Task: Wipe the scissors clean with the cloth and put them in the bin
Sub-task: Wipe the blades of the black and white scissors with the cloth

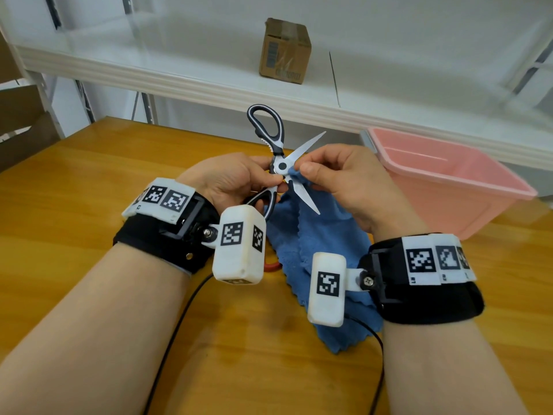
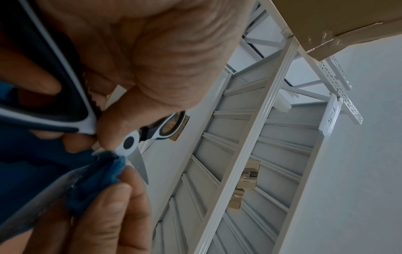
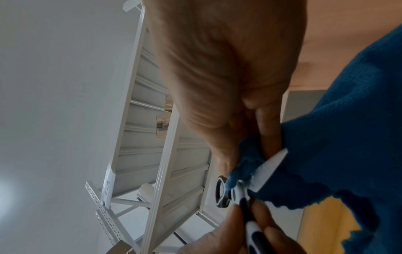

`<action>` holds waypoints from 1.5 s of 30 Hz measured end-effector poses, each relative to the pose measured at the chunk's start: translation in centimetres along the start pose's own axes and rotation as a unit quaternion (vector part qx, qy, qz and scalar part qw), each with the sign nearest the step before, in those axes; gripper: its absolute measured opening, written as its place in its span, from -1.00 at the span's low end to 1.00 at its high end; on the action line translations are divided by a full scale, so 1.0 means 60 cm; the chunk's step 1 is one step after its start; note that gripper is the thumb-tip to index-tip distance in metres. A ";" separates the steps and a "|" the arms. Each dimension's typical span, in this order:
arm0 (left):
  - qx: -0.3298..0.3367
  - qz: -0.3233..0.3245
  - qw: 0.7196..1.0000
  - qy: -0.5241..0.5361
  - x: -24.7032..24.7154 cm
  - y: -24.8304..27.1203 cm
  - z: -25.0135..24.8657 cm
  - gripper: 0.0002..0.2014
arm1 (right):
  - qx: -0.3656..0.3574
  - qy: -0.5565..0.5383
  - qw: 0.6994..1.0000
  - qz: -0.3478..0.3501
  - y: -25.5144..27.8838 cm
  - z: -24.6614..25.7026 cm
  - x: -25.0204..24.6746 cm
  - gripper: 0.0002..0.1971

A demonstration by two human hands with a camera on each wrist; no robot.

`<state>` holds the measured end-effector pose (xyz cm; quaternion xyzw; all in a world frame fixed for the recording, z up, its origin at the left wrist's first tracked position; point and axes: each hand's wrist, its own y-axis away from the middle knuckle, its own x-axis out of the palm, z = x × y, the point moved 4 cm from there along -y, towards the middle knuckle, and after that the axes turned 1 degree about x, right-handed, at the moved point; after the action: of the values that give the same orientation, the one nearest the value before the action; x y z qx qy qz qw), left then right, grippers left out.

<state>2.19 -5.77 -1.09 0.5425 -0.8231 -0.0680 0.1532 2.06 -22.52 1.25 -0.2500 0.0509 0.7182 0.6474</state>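
Black-and-white scissors [image 1: 281, 166] with steel blades spread wide are held above the wooden table. My left hand [image 1: 236, 178] grips their lower handle loop near the pivot [image 2: 128, 142]. My right hand [image 1: 332, 172] pinches a fold of the blue cloth [image 1: 323, 235] against the lower blade [image 3: 269, 170] close to the pivot. The rest of the cloth hangs down onto the table under both wrists. The pink bin [image 1: 449, 181] stands empty at the right, just beyond my right hand.
A white shelf runs along the back of the table [image 1: 74, 205], with a small cardboard box [image 1: 284, 50] on it. Part of a red object [image 1: 271, 266] shows under the left wrist camera. Black cables trail across the near table.
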 end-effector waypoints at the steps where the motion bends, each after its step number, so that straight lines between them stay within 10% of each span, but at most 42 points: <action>1: 0.001 -0.003 1.000 -0.001 0.000 0.000 -0.001 -0.66 | 0.000 0.004 1.000 -0.003 0.000 0.000 -0.001 -0.87; 45: 0.015 -0.031 0.999 -0.013 0.004 0.003 -0.006 -0.86 | -0.031 0.080 0.996 -0.031 0.000 0.012 0.019 -0.93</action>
<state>2.07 -5.90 -0.67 0.5689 -0.8089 -0.0679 0.1321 1.84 -21.19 1.39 -0.3283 0.0721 0.6767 0.6551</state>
